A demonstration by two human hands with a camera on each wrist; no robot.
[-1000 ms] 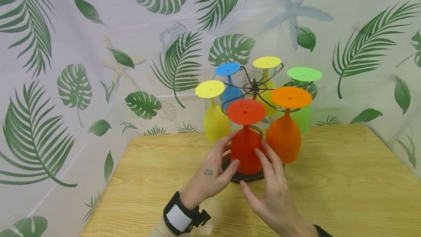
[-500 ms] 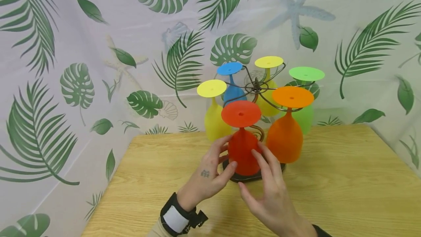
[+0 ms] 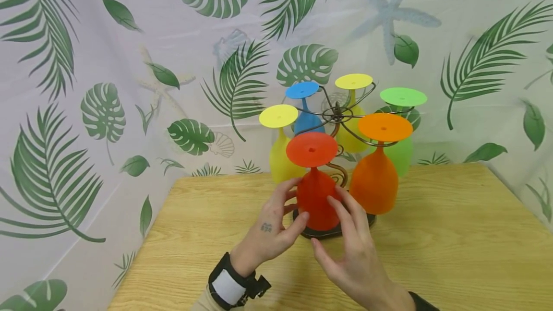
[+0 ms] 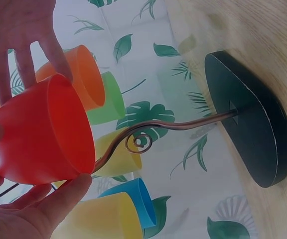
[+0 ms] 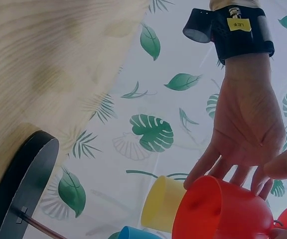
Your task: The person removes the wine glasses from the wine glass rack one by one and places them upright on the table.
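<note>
A red plastic goblet (image 3: 317,198) is upside down at the front of a metal stemware rack (image 3: 337,114), its flat foot uppermost. My left hand (image 3: 270,227) holds its bowl from the left, thumb in front and fingers at the side. From the right, my right hand (image 3: 356,248) touches the bowl with its fairly straight fingers, while its thumb is apart from it. In the left wrist view the bowl (image 4: 44,132) lies between both hands. Whether the stem is within a rack loop is hidden by the red foot.
Around the rack hang several upturned goblets: orange (image 3: 375,181), green (image 3: 402,155), blue (image 3: 307,121) and yellow (image 3: 285,157). The rack's dark base (image 4: 253,119) stands on the wooden table (image 3: 207,220). A leaf-patterned cloth (image 3: 164,37) covers the wall behind.
The red goblet has shifted left relative to the rack, its foot tilting a little leftward. Both hands have moved slightly left with it. The other goblets keep their places in the rack.
</note>
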